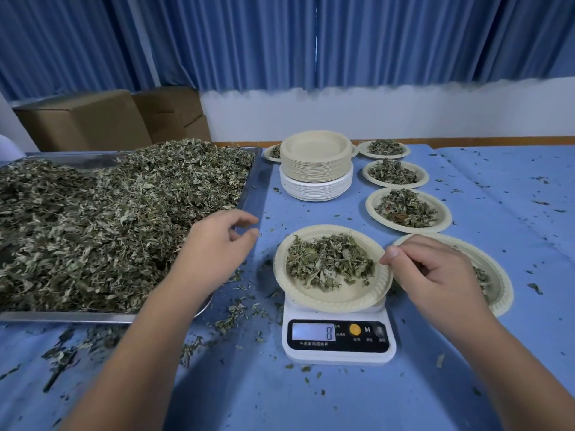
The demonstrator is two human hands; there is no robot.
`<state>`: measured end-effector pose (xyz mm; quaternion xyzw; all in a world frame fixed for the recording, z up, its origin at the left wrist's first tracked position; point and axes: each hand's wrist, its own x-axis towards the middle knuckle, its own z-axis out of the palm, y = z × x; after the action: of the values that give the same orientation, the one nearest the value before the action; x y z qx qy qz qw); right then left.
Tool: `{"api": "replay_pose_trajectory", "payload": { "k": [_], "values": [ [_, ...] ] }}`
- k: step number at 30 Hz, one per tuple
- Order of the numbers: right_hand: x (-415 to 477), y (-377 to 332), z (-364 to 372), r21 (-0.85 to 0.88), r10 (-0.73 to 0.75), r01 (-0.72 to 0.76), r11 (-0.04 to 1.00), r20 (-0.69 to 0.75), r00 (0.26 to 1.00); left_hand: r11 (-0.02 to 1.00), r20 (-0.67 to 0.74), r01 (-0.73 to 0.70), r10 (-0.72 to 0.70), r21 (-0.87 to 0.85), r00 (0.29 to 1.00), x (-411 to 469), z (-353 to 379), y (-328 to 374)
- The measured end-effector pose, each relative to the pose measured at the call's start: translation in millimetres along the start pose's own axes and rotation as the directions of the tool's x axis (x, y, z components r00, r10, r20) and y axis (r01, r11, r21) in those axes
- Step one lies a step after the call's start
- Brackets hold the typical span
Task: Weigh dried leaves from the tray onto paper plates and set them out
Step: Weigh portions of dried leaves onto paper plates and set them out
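A metal tray heaped with dried leaves fills the left of the table. A white kitchen scale stands in front of me, its display reading 8. On it sits a paper plate holding a small pile of leaves, tilted slightly. My right hand pinches that plate's right rim between thumb and fingers. My left hand hovers over the tray's right edge with loosely curled fingers and holds nothing I can see.
A stack of unused paper plates stands behind the scale. Several filled plates run in a row at the right; the nearest lies partly under my right hand. Leaf crumbs litter the blue cloth. Cardboard boxes stand at back left.
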<state>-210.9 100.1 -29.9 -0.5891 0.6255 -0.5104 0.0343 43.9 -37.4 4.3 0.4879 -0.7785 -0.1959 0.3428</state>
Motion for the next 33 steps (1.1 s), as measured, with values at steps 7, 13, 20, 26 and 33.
{"api": "replay_pose_trajectory", "payload": {
  "k": [7,13,20,26,33],
  "values": [
    [0.8,6.2,1.2,-0.036,0.042,-0.042,0.998,-0.016,0.999,0.961,-0.084,0.008,-0.033,-0.275,0.996,-13.3,40.4,10.7],
    [1.4,7.7,2.5,-0.032,0.074,-0.075,0.997,-0.028,0.997,0.959,-0.110,0.006,-0.038,-0.282,0.993,-18.3,37.9,-4.5],
    [0.8,7.5,3.1,-0.067,0.078,-0.080,0.995,-0.019,0.997,0.983,-0.060,-0.055,0.045,-0.175,0.997,-24.0,43.4,-1.2],
    [0.9,7.2,2.3,-0.070,0.097,-0.097,0.993,-0.014,0.995,0.977,-0.067,-0.072,0.060,-0.202,0.996,-24.3,43.1,-2.0],
    [1.2,7.5,2.9,-0.078,0.101,-0.103,0.992,-0.019,0.995,0.975,-0.062,-0.080,0.068,-0.206,0.996,-24.4,42.7,-1.6]
  ]
}}
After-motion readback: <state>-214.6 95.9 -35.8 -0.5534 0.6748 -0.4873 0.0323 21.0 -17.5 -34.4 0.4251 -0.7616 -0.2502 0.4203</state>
